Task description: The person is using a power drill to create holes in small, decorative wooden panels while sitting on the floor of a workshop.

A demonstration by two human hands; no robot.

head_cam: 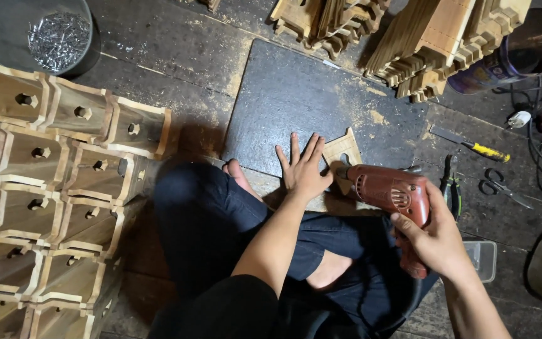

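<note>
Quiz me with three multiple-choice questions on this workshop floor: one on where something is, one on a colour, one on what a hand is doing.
1. Where is the tub of nails?
A. top left
B. bottom right
C. on the lap

2. What colour is the drill?
A. blue
B. red
C. white

3. What is the left hand doing?
A. gripping scissors
B. making a fist
C. pressing flat, fingers spread

Answers:
1 A, it sits above the stacked wooden boxes.
2 B, its body is red in the right hand.
3 C, it holds down the small wooden piece.

Red drill (pixel 391 193), pale wood piece (pixel 341 150), black board (pixel 296 100)
</note>
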